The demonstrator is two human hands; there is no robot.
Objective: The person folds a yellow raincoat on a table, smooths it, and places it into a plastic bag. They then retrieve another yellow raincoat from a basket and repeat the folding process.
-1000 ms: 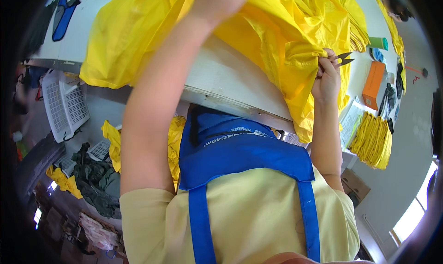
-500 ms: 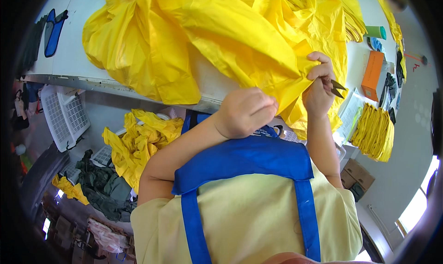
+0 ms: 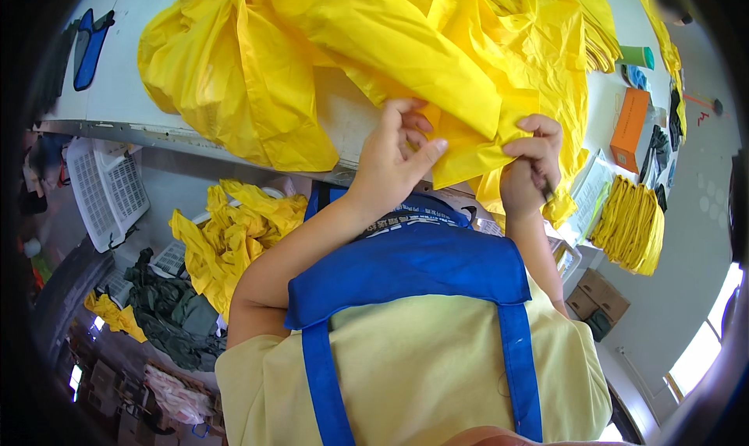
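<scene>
At the table [image 3: 156, 72] edge, yellow fabric [image 3: 374, 48] lay heaped and hung over the front. My left hand [image 3: 394, 161] pinched a fold of it, fingers partly spread. My right hand [image 3: 530, 165] gripped the neighbouring fold, closed round a small dark tool [image 3: 548, 189]. More fabric lay piled below.

A garment workshop: yellow fabric [image 3: 351, 48] is spreading over a white worktable [image 3: 133, 64], folded yellow pieces [image 3: 628, 224] are stacking nearby, and baskets [image 3: 105, 192] are sitting below.
</scene>
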